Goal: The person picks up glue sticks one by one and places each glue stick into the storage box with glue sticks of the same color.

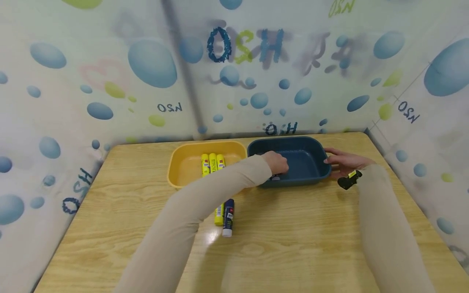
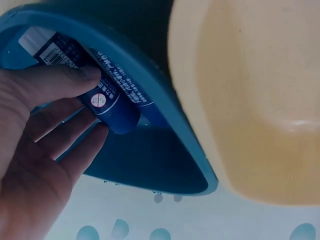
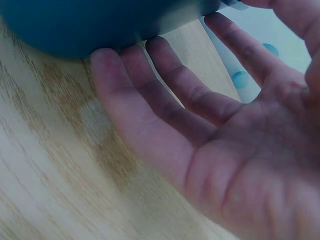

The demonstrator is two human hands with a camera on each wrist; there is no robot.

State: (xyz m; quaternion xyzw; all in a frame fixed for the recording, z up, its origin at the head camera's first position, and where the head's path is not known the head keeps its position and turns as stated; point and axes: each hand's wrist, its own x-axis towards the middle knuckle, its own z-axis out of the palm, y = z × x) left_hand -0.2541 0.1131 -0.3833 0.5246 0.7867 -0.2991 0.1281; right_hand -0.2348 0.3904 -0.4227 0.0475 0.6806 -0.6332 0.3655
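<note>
Inside the dark blue bin (image 1: 302, 162), my left hand (image 1: 276, 162) holds a dark blue glue stick (image 2: 107, 102) with a white end, thumb on top and fingers below. A second dark blue glue stick (image 2: 125, 80) lies right beside it along the bin wall. My right hand (image 1: 344, 160) is at the bin's right end, its fingers (image 3: 165, 95) extended with the tips against the outer wall. Adjoining on the left, a yellow bin (image 1: 183, 167) has several yellow glue sticks (image 1: 213, 162) side by side in it, partly covered by my left sleeve.
On the wooden table (image 1: 286, 244), in front of the bins, lie a dark blue glue stick (image 1: 228, 219) and a yellow one (image 1: 219, 215), the yellow one's far end behind my sleeve. A patterned wall covering (image 1: 234, 97) stands right behind the bins.
</note>
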